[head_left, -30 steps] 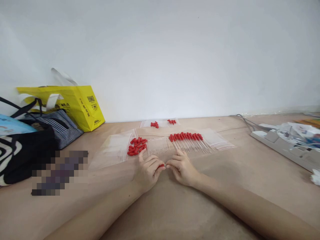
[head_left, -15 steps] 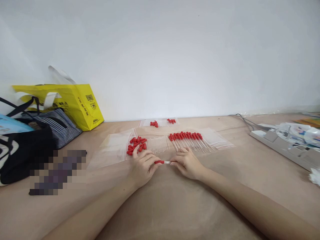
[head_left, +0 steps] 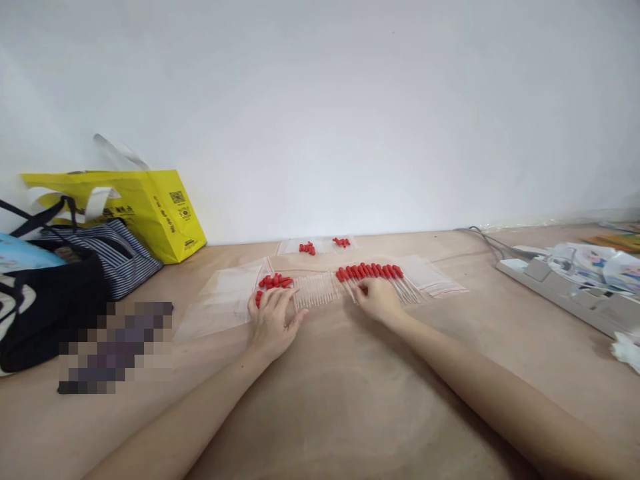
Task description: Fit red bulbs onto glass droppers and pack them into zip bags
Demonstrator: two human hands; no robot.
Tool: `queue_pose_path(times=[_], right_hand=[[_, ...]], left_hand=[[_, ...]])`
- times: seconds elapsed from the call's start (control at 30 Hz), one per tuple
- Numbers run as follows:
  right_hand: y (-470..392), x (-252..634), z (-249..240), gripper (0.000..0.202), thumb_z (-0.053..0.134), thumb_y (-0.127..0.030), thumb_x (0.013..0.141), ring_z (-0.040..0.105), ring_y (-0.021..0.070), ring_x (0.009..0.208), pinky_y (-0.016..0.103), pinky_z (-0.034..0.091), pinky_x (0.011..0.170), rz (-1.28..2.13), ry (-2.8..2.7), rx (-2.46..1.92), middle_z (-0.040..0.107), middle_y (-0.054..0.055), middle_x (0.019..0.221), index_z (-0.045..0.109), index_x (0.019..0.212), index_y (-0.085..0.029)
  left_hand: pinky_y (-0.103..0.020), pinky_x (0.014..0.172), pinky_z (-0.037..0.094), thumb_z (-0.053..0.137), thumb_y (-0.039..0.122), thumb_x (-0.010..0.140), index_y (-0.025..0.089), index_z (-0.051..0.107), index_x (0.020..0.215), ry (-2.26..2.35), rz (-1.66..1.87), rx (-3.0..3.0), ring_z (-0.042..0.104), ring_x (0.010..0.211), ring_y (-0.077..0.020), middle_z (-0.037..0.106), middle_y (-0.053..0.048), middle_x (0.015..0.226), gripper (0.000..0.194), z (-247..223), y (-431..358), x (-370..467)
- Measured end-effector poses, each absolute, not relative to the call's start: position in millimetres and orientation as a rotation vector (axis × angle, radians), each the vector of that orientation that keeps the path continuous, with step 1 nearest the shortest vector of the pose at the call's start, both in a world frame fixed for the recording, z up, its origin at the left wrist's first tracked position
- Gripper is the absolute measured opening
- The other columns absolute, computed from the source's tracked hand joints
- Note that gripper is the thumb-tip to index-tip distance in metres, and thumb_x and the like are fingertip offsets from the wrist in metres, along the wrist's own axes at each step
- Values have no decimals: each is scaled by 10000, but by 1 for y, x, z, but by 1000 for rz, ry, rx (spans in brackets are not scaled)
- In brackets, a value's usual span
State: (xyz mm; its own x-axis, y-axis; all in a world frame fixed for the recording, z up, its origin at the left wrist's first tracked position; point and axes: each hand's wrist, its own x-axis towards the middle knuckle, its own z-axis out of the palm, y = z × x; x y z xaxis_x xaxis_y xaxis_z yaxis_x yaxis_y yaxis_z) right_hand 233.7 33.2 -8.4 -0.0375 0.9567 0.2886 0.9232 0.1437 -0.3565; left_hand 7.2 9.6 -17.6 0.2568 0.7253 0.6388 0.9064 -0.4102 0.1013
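Observation:
My left hand [head_left: 273,323] rests over a loose pile of red rubber bulbs [head_left: 276,281], its thumb apart from the fingers and partly covering the pile. To its right lies a row of bare glass tubes [head_left: 316,289]. Beyond that, several glass droppers [head_left: 373,271] with red bulbs lie side by side, bulbs toward the wall. At the left end of this row, my right hand [head_left: 380,300] is closed in a pinch on a glass dropper, whose tube is mostly hidden by the fingers.
Clear zip bags [head_left: 225,293] lie under and beside the parts. Another zip bag [head_left: 323,247] with red bulbs lies near the wall. A yellow bag [head_left: 170,213] and a striped pouch [head_left: 133,257] stand left. A power strip [head_left: 565,293] lies right.
My hands have parted from the dropper held between them. The right hand has carried it up to the row's left end; the left has moved back over the bulbs, fingers loosened.

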Motion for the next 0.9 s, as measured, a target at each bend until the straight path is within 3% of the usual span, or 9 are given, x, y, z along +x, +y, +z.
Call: queue_pose_path(times=[0.23,0.4,0.67,0.9], right_hand=[[65,224,-11,254,431,-296,784,586,229,845,320,335,721,61,-1783,-2062,665,94,844,631,876,-170],[68,223,-15,230,453,-304,770,568,235,881,355,310,771,7,-1792,-2063,653,91,864,607,872,-167],[65,199,-5,267,409,-326,796,523,227,946,364,276,790,-11,-1950,-2002,637,90,916,636,839,-192],[78,181,2,216,494,-211,729,569,221,886,356,286,776,120,-1951,-2176,638,130,894,621,889,-143]], left_hand=[[-557,945,168,555,184,592,197,518,959,-1726,-907,-2048,457,1026,-285,571,-82,1039,369,-14,18,-10],[-598,910,171,548,271,672,229,604,817,-1710,-832,-2007,436,1036,-303,555,-81,1058,161,-17,31,-20],[-580,934,149,564,350,720,227,633,744,-1534,-777,-2037,419,1054,-291,560,-71,1058,143,-24,49,-14],[-552,946,176,575,296,696,213,641,680,-1482,-784,-2026,437,1038,-290,584,-70,1016,108,-27,53,-14]])
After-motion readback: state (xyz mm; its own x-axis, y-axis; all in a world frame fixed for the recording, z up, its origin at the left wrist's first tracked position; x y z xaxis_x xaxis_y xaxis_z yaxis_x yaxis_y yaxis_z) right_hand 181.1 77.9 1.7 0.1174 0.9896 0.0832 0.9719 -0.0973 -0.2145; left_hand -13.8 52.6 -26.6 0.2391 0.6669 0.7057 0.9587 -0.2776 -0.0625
